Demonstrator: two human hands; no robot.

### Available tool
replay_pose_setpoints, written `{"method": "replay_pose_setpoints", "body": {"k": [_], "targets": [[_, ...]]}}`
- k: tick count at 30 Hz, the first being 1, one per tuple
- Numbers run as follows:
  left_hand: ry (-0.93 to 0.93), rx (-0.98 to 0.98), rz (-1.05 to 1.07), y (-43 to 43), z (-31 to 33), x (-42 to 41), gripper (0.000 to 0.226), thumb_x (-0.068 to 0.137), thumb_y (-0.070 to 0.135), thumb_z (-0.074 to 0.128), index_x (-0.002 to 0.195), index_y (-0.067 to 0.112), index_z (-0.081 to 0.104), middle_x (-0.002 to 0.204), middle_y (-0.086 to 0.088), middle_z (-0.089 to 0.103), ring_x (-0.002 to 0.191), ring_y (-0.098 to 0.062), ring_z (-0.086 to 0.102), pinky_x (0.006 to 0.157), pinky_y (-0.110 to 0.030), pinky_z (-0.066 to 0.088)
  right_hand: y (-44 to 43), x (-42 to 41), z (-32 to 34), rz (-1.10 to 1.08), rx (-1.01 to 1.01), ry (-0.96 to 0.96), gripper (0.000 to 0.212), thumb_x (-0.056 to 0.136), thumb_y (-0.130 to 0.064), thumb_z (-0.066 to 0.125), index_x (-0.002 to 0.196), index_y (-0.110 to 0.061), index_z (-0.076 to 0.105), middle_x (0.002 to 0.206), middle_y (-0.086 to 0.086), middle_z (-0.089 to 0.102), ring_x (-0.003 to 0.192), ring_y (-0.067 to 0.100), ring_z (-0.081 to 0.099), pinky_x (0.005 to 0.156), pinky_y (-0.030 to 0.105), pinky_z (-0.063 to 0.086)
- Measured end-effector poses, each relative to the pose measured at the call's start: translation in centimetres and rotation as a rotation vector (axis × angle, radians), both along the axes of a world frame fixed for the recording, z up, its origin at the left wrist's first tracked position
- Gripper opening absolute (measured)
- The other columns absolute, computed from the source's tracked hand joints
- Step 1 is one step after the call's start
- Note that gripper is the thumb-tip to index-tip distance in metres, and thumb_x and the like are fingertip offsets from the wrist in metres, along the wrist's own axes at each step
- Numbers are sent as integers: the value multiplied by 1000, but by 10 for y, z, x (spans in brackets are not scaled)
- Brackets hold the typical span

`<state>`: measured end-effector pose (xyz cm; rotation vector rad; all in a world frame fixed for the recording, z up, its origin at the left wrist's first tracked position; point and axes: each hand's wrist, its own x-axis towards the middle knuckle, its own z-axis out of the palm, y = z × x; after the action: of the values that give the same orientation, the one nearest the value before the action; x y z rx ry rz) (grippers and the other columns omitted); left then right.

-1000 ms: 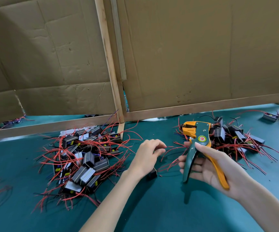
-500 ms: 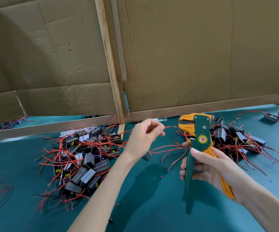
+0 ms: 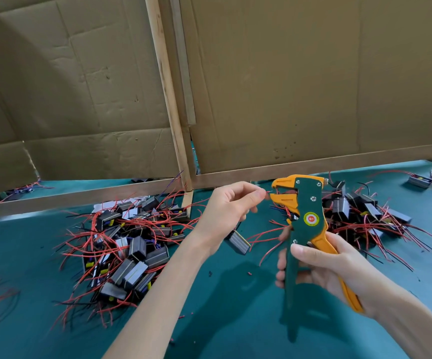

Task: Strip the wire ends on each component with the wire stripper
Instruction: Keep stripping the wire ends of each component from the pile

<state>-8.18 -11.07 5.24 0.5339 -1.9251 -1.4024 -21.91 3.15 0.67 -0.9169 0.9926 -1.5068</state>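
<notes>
Both hands are raised above the worktop (image 3: 28, 257) in the head view, meeting just in front of the cardboard screen (image 3: 287, 86). The left hand (image 3: 226, 203) pinches a red wire (image 3: 267, 192) between thumb and forefinger close to its tip, probably so the short free end stays stiff and can be aimed. The component (image 3: 237, 242) hangs from its leads below that hand, clear of the worktop, so its weight keeps the wire taut. The right hand (image 3: 321, 265) is curled round the two handles of the wire stripper (image 3: 303, 218), holding it upright with the orange beak turned toward the left hand. The handles stand apart and the jaws are parted, ready to receive the wire, whose tip sits just at their mouth; whether it is inside yet cannot be told.

One heap of components (image 3: 131, 244) lies to the left and another heap (image 3: 360, 211) behind the tool, seemingly sorted as done and undone. Which is which is unclear.
</notes>
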Motion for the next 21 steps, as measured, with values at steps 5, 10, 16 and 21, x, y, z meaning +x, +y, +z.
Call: {"method": "replay_pose_setpoints", "body": {"k": [5,10,16,21], "targets": [[-25,79,-93,-1,2,2,16,94,17,59,84,14,71,54,12,40,51,-7,28,50,-16,24,1,0,1,34,-9,31,54,54,-26,96,94,-3,69,82,32,62,73,43,64,67,50,56],[-39,107,-165,-3,6,6,23,93,19,59,76,23,74,58,5,29,61,-18,16,57,-29,15,3,1,2,25,4,78,56,46,-32,98,86,-4,70,77,31,62,68,42,63,63,46,56],[-49,142,-191,-5,5,7,23,93,18,58,77,21,75,60,3,26,61,-17,16,57,-28,16,5,5,2,-14,51,127,58,41,-38,99,80,-8,69,70,26,58,59,39,58,56,42,54],[-71,136,-192,-8,6,8,25,93,16,57,75,20,74,56,7,28,57,-13,19,53,-24,19,5,13,0,-71,82,187,48,44,-42,95,71,-13,67,61,20,56,51,32,54,52,37,51]]}}
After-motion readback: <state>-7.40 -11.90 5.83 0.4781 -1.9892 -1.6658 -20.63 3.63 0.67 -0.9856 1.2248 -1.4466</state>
